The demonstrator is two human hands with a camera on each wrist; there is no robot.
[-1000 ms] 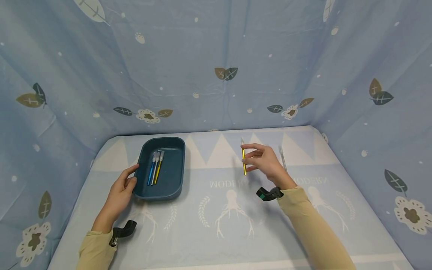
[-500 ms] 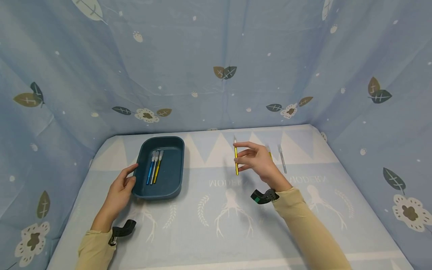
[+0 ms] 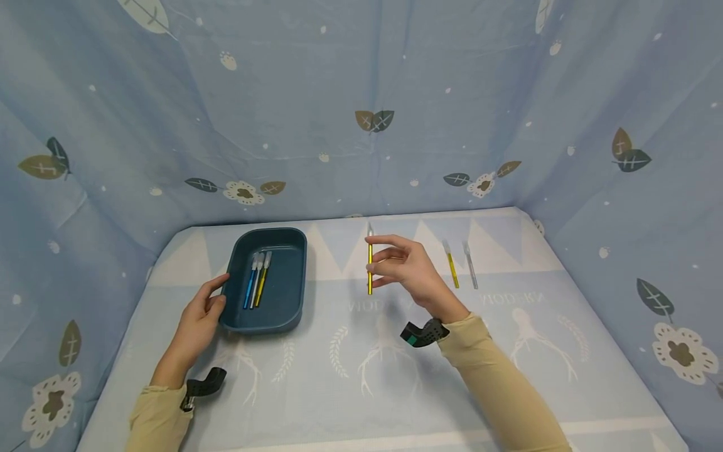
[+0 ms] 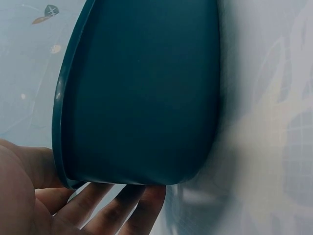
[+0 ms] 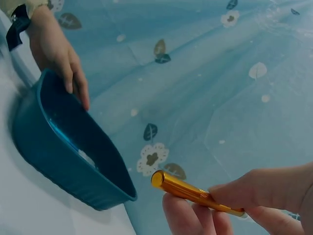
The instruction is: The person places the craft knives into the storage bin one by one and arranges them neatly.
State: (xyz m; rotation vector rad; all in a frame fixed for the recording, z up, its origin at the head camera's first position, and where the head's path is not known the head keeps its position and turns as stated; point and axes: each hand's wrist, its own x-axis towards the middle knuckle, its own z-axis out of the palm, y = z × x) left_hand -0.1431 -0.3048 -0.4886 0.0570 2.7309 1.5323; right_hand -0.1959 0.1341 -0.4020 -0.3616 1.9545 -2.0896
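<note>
At the left of the head view, my left hand (image 3: 194,326) holds the left side of the dark teal tray (image 3: 263,328). The left wrist view has its fingers (image 4: 113,214) against the tray's outer wall (image 4: 142,98) and rim. Three capped pens (image 3: 258,280), blue, silvery and yellow, lie side by side inside the tray. Right of the tray and above the table, my right hand (image 3: 403,267) pinches a yellow pen (image 3: 369,271), held upright in the head view with its clear cap at the top. The right wrist view shows this golden pen (image 5: 183,189) between thumb and fingers.
A second yellow pen (image 3: 452,269) and a silvery pen (image 3: 471,267) lie on the table to the right of my right hand. Blue patterned curtains (image 3: 316,94) enclose the back and sides of the cloth-covered table (image 3: 294,408).
My right hand has moved left with its yellow pen, nearer to the tray. The yellow pen on the table, hidden behind the hand before, is now in view. My left hand stays at the tray.
</note>
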